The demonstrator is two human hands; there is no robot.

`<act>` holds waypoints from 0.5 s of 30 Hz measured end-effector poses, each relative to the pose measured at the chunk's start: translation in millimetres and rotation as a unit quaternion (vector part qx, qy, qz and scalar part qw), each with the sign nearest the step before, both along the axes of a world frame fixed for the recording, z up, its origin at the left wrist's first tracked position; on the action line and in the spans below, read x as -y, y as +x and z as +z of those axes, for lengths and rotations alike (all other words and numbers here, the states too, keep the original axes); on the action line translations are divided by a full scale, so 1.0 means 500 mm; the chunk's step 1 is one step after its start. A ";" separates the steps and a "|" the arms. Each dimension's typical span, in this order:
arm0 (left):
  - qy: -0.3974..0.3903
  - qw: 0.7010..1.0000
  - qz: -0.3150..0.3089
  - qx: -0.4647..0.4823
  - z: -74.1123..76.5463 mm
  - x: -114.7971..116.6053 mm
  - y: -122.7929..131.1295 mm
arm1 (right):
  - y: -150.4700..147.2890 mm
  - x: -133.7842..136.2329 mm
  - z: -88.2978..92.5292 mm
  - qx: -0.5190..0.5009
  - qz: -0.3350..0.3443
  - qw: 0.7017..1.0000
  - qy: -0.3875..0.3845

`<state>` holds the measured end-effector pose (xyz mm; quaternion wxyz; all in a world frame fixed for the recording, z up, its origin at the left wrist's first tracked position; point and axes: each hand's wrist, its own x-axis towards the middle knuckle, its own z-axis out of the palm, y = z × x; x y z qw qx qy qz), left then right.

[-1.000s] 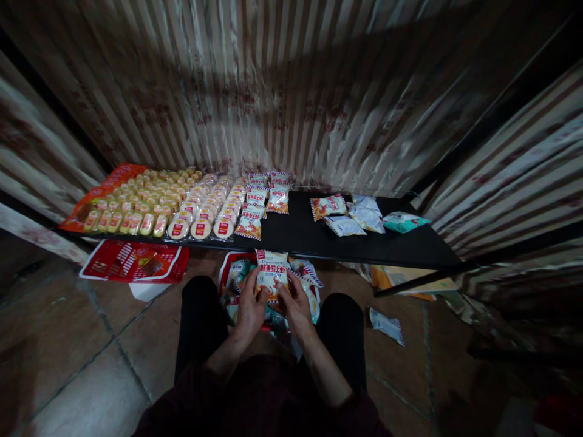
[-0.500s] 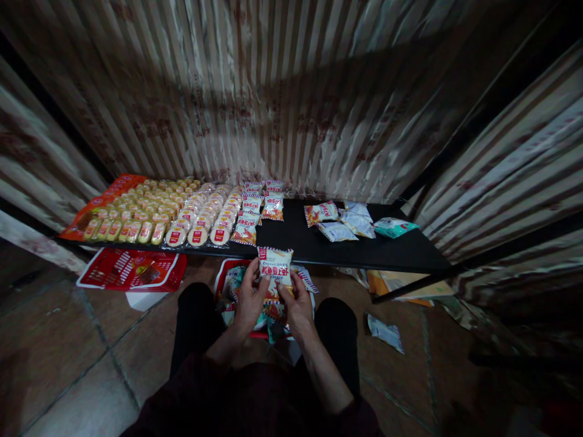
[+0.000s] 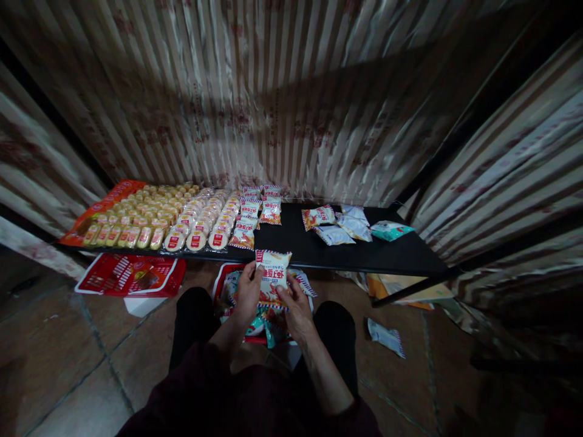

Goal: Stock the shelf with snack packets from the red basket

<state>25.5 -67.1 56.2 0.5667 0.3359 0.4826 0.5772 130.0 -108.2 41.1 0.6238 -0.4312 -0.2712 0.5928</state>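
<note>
Between my two hands is a white and orange snack packet point(image 3: 273, 274) with red lettering, held face up over a red basket point(image 3: 218, 280). My left hand point(image 3: 247, 291) grips its left side, and my right hand point(image 3: 296, 306) its lower right side, thumb on the front. More packets, some teal point(image 3: 257, 323), fill the basket between my knees. Just beyond, on the black shelf point(image 3: 286, 246), similar snack packets point(image 3: 245, 232) stand in two short rows. Beside them are rows of round wrapped biscuits point(image 3: 197, 239) and small yellow wrapped cakes point(image 3: 122, 235).
Several loose packets point(image 3: 336, 235) and a teal packet point(image 3: 392, 230) lie on the shelf's right part. An orange bag point(image 3: 98, 206) lies at its left end. On the floor are another red basket point(image 3: 175, 280) and a single packet point(image 3: 386, 337). A striped curtain point(image 3: 273, 109) hangs behind.
My hands still hold the same packet, almost in place. The whole view has shifted slightly, with the shelf a little lower in the picture.
</note>
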 end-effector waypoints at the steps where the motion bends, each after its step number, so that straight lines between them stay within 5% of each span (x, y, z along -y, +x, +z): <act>1: 0.002 1.000 0.001 0.002 -0.001 -0.002 0.002 | 0.001 0.000 0.004 0.003 -0.002 1.000 0.004; 5: 0.016 1.000 0.007 -0.024 -0.012 -0.013 0.008 | 0.006 -0.007 0.013 0.047 -0.008 0.999 0.008; 10: 0.098 0.970 0.066 -0.211 -0.008 -0.014 0.011 | 0.016 -0.025 0.013 0.155 -0.066 0.986 -0.007; 15: 0.147 0.957 0.026 -0.248 0.005 0.007 0.023 | 0.022 -0.039 0.022 0.301 -0.101 0.948 0.025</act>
